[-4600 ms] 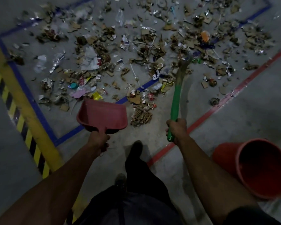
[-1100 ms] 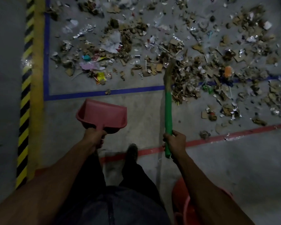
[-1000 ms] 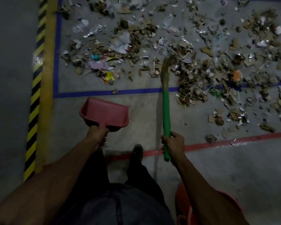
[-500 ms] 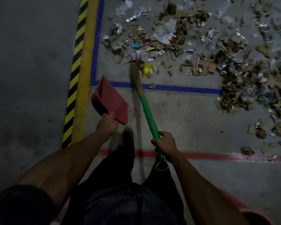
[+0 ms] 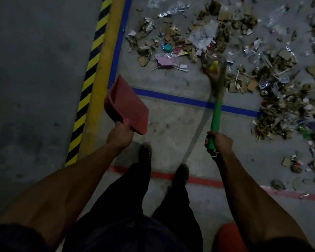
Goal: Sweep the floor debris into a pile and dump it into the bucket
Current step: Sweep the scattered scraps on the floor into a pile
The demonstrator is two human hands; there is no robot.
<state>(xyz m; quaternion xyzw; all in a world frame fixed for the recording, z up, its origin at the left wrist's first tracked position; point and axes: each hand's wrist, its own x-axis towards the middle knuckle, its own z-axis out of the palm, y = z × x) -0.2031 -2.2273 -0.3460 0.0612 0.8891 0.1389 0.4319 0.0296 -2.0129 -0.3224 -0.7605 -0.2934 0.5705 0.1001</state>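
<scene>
A view from above, looking down a person's two bare forearms to a dim grey concrete floor (image 5: pixel 171 128). The left hand (image 5: pixel 119 136) is curled round the short handle of a red dustpan (image 5: pixel 127 106), which is held off the floor and tilted, its open mouth pointing up and away from the person. The right hand (image 5: pixel 219 142) grips the lower end of a broom's green handle (image 5: pixel 215 115); the brown, blurred broom bristles (image 5: pixel 215 73) reach forward into the near edge of the debris (image 5: pixel 262 60). That debris, mostly torn cardboard scraps, crumpled foil and clear plastic, paper and a few coloured bits such as a teal cap (image 5: pixel 167 48) and a pink wrapper (image 5: pixel 165 60), is scattered widely over the top and right of the view, not gathered in one heap. A blue tape line (image 5: pixel 180 99) runs across the floor between the person and most of the litter, and turns up the left side beside a yellow stripe (image 5: pixel 104 70) and a yellow and black hazard strip (image 5: pixel 87 73). A red tape line (image 5: pixel 204 180) crosses nearer the body, under two dark shoes (image 5: pixel 145 153) and dark trousers. At the bottom edge, behind the right forearm, part of a red bucket (image 5: pixel 227 237) shows; its opening is out of sight.
</scene>
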